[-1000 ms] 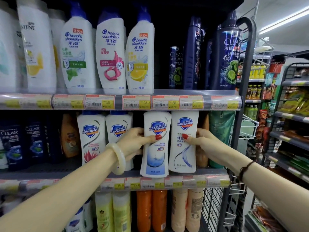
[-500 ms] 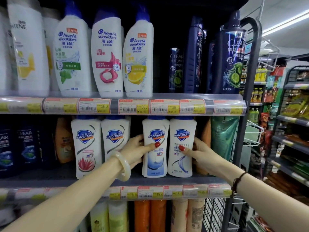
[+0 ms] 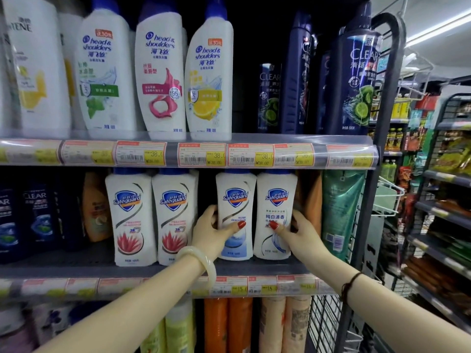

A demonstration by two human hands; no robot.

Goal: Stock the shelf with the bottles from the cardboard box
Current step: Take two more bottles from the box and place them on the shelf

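The left hand [image 3: 210, 231] grips a white Safeguard bottle with a blue label [image 3: 235, 200]. Its thumb lies across the bottle's front and its fingers curl round the side. The right hand [image 3: 299, 231] holds the neighbouring white Safeguard bottle [image 3: 276, 197] the same way, thumb on the front and fingers wrapped behind the far side. Both bottles stand upright between the two hands, touching each other, on the middle shelf [image 3: 76, 268]. Just outside the left hand stand two Safeguard bottles with red flowers [image 3: 153, 217]. Just outside the right hand are an orange bottle [image 3: 313, 200] and a green tube [image 3: 340, 212]. A pale bangle [image 3: 204, 262] circles the left wrist and a dark cord [image 3: 348, 284] the right. Price tags [image 3: 239, 287] run along the shelf edge below the wrists.
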